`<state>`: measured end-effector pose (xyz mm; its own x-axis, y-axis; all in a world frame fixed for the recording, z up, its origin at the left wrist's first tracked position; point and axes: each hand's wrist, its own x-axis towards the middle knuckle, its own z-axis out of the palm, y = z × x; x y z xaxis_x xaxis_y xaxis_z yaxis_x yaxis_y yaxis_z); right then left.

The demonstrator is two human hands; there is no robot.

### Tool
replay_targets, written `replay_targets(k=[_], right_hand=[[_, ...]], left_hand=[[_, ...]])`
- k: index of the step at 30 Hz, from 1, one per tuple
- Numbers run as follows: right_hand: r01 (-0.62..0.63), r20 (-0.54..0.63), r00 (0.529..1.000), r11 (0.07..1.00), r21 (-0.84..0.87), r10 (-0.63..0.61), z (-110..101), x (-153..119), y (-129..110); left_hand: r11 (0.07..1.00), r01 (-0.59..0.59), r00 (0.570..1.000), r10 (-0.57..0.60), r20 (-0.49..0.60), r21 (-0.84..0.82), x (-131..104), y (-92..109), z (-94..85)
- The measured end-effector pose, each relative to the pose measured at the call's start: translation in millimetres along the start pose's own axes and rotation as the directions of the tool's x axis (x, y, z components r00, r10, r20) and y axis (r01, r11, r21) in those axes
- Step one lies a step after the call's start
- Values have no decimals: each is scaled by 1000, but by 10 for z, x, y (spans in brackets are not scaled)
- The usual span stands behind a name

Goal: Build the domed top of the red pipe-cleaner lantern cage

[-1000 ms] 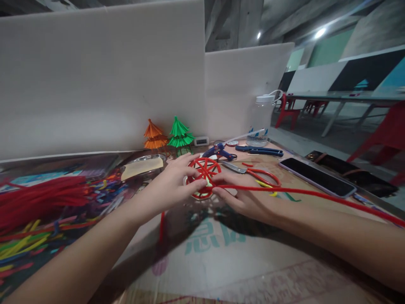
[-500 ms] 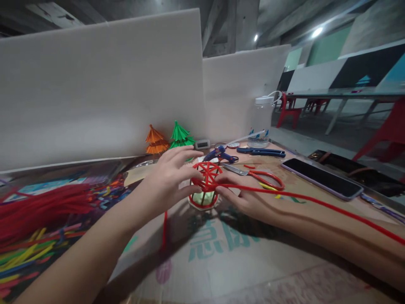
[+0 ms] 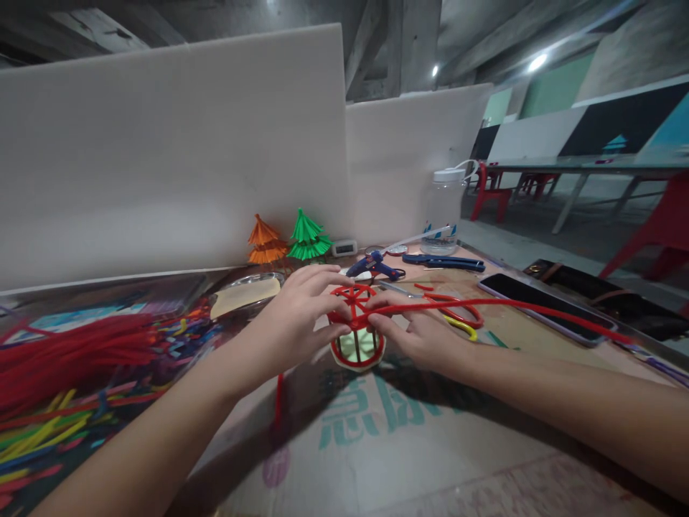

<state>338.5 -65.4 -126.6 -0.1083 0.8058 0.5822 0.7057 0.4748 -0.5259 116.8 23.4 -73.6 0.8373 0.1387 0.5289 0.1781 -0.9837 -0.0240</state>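
Frame (image 3: 357,327) = small round cage: red top ring w/ red spokes meeting mid-top, thin dark uprights at the sides, red bottom ring w/ pale edging. Pale green base shows b/w the uprights. It's b/w both hands, above the printed board (image 3: 377,467), in front of the glue gun (image 3: 371,266); can't tell if the bottom touches.

L hand (image 3: 301,309): thumb + index nearly together on the cage's L edge, other fingers loosely spread. R hand (image 3: 425,334): thumb + index pinched on the red strip (image 3: 484,303) right at the ring, rest curled.

Vs 0.5 s ago: frame sits a bit lower + further R in view, more of its front + base visible. Strip's long tail is up off the R forearm, now crossing the scissors (image 3: 468,314) handles & phone (image 3: 527,293); before, it ran below the phone & out of the R side of view. L fingers lower too.
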Motion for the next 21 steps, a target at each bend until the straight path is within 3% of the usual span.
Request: replay_targets(k=[6,10,12,14,17,21], right_hand=[[66,-34,997,996,61,-64,26,26,15],[44,-36,999,995,89,-41,11,33,-11],[15,-36,999,995,99,-11,3,33,-24],[2,-44,999,996,87,2,2,32,-33],[21,-53,998,999,41,-18,13,25,-37],[49,-54,997,999,-21,-50,20,2,-54]], left_hand=[[998,23,1000,-22,8,-52,12,2,37],[995,40,999,-38,22,-89,16,7,22],[987,95,995,-91,33,-128,20,11,-8],[963,221,975,-216,48,-152,25,17,-45],[922,354,931,-331,154,-159,28,35,-81],[921,334,922,-276,271,-201,30,76,-52]])
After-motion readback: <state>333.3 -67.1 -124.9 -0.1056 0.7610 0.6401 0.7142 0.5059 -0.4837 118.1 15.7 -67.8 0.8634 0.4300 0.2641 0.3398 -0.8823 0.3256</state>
